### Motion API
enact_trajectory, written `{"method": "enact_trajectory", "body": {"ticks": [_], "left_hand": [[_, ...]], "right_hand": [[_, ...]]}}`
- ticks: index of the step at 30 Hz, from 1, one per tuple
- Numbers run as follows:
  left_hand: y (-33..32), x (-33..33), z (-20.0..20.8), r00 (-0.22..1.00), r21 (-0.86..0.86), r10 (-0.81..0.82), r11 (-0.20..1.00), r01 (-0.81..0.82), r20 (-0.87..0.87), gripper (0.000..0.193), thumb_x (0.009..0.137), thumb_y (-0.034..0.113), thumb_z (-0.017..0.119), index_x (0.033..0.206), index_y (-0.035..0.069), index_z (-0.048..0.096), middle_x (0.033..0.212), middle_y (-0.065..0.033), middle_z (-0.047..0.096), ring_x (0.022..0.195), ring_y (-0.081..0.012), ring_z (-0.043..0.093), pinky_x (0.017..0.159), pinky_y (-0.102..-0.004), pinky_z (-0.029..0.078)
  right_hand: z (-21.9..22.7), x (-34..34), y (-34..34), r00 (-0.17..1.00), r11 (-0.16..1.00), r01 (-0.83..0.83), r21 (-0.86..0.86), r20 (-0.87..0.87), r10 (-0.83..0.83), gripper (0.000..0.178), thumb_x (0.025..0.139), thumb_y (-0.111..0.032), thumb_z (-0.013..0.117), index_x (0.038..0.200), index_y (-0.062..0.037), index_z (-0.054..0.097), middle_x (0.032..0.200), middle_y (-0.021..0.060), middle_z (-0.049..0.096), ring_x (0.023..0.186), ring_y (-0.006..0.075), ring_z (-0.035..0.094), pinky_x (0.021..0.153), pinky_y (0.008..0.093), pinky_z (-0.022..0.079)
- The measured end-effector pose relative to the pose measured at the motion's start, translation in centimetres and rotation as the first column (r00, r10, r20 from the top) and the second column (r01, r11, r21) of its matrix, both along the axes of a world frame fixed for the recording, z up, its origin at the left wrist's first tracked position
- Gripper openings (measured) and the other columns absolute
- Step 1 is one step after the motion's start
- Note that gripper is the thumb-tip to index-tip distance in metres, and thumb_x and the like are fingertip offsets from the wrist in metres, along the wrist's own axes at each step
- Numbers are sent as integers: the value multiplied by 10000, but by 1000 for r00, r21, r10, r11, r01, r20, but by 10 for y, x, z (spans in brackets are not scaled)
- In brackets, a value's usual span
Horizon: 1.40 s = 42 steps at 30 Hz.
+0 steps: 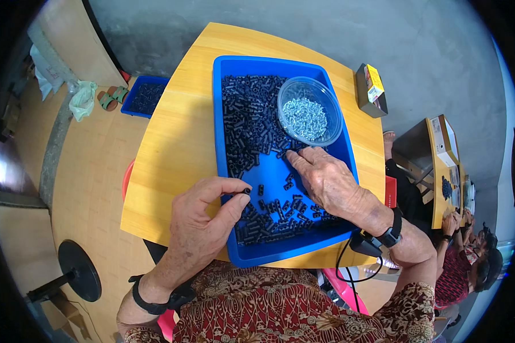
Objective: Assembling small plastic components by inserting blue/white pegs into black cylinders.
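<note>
Over the rectangular blue plastic tray, your left hand pinches a small black cylindrical piece; your right hand sits near the round clear tub, its grip impossible to tell.

Has a rectangular blue plastic tray on a yellow wooden surface, beneath the right hand. Contains a round clear plastic tub of silvery metal bits just beyond the right hand, plus short black tubular pieces beyond the left hand and right of it. Has a dark rectangular box on the surface, beyond the right hand, farther right.
</note>
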<state>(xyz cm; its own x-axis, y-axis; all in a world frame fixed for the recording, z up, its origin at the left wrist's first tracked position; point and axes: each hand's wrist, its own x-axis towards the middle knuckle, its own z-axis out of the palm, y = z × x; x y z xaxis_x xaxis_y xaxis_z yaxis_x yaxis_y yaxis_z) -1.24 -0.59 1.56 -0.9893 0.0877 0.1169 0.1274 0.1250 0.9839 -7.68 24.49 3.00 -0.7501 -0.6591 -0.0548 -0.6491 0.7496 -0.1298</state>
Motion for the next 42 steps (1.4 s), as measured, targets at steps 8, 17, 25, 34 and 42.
{"method": "enact_trajectory", "body": {"ticks": [8, 17, 25, 34, 42], "left_hand": [[0, 1, -6, 999, -19, 14, 1000, -15, -35, 111, 880, 37, 696, 984, 0, 688, 897, -85, 699, 802, -150, 654, 726, -286, 517], [0, 0, -4, 1000, -20, 7, 1000, -8, -5, 108, 882, 46, 693, 978, -2, 687, 880, -84, 697, 806, -155, 657, 724, -288, 515], [1, -1, -4, 1000, -8, 1, 1000, -1, -3, 110, 885, 53, 689, 976, -8, 685, 874, -81, 693, 795, -150, 649, 720, -284, 511], [1, -1, -7, 1000, -10, 2, 1000, -2, -13, 124, 876, 58, 697, 984, -2, 684, 870, -85, 688, 801, -158, 649, 728, -291, 511], [-2, 0, -3, 999, -46, -29, 999, 29, 18, 108, 922, 55, 668, 1016, 9, 697, 956, -59, 721, 909, -123, 645, 848, -271, 505]], "right_hand": [[-8, -7, -1, 986, 987, -147, 60, -68, 151, 361, 797, -12, 611, 1153, 41, 624, 972, 147, 566, 947, 299, 591, 842, 390, 512], [-8, -13, -20, 990, 992, -100, -81, 93, 108, 162, 865, -129, 671, 950, -2, 615, 932, 132, 576, 911, 318, 625, 769, 414, 551], [-17, -11, -30, 979, 957, -171, -233, 66, 191, 206, 849, -100, 689, 1016, -7, 613, 857, 131, 525, 850, 335, 594, 751, 433, 520], [-13, -7, -39, 932, 928, -355, -115, 36, 361, 183, 817, -90, 632, 986, -21, 641, 926, 113, 563, 942, 282, 591, 833, 404, 495], [-12, -4, -43, 921, 921, -379, -89, 64, 385, 181, 850, -110, 596, 1001, -17, 629, 919, 108, 567, 959, 272, 591, 852, 397, 504]]}}
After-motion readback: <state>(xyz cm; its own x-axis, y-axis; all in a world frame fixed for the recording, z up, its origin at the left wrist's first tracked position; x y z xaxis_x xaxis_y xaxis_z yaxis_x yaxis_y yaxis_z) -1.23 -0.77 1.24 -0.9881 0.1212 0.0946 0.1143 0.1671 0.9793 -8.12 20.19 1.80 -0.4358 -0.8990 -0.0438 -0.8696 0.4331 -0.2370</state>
